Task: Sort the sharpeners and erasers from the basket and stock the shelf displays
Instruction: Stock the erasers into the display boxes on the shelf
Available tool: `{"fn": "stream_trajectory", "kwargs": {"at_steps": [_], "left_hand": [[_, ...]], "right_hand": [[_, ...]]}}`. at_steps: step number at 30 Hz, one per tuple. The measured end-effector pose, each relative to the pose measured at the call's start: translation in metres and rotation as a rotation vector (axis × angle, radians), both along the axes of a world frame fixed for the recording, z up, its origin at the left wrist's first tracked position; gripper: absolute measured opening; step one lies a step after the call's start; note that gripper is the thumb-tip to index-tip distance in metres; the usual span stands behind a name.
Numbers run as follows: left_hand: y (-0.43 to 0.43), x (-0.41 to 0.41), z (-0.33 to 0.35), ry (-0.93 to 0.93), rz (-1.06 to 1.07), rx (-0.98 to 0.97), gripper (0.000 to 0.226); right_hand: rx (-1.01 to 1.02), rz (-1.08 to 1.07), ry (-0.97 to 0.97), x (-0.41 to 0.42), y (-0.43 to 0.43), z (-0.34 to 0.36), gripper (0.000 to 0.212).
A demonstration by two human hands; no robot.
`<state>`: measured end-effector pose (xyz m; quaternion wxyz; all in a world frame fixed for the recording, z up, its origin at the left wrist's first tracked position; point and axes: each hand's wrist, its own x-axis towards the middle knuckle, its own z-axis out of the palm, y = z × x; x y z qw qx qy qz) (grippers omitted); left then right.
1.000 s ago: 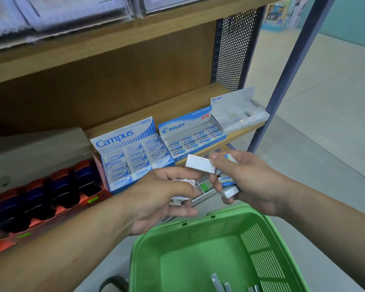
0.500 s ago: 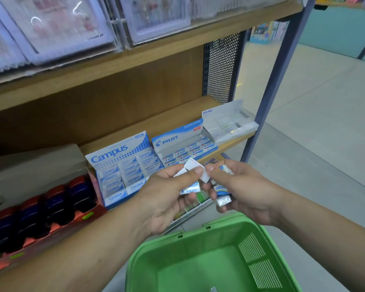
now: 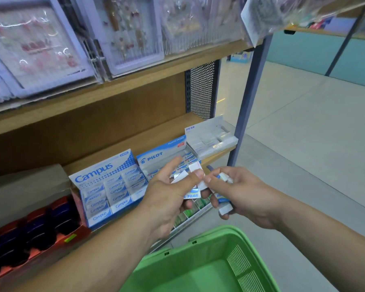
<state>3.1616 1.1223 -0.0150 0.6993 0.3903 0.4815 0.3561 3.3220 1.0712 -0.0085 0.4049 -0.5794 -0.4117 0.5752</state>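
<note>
Erasers (image 3: 191, 195) sit bunched between both grips, above the shelf's (image 3: 156, 142) front edge and just beyond the far rim of the green basket (image 3: 209, 231). The left grip (image 3: 169, 199) pinches a white one under its thumb, a PILOT-sleeved one against the palm, forefinger straight; the right grip (image 3: 242, 199) curls round several more. My worry: so many small slick blocks, loosely held, could slip while being sorted and hit the floor (image 3: 303, 154) (the basket's rim catches only part of the fall). On the wooden shelf the PILOT box (image 3: 162, 157) stands between the Campus box (image 3: 105, 173) and a clear tray (image 3: 211, 140) at the right corner; plastic packets (image 3: 51, 49) line the shelf above, and pale open floor stretches off to the right.
</note>
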Motion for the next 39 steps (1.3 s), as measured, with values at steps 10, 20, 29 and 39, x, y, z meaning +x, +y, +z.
{"fn": "stream_trajectory", "kwargs": {"at_steps": [10, 20, 29, 39], "left_hand": [[0.058, 0.019, 0.001, -0.021, 0.034, 0.083, 0.029], [0.167, 0.089, -0.015, 0.687, -0.231, 0.484, 0.018], [0.218, 0.148, -0.038, 0.932, -0.537, 0.500, 0.021], [0.230, 0.154, -0.062, 0.895, -0.608, 0.523, 0.014]], "right_hand": [[0.026, -0.114, 0.023, 0.012, 0.064, 0.001, 0.020], [0.032, -0.284, -0.450, 0.120, 0.123, -0.044, 0.016], [0.157, -0.282, -0.526, 0.142, 0.143, -0.105, 0.045], [0.176, -0.400, -0.465, 0.132, 0.167, -0.135, 0.044]]}}
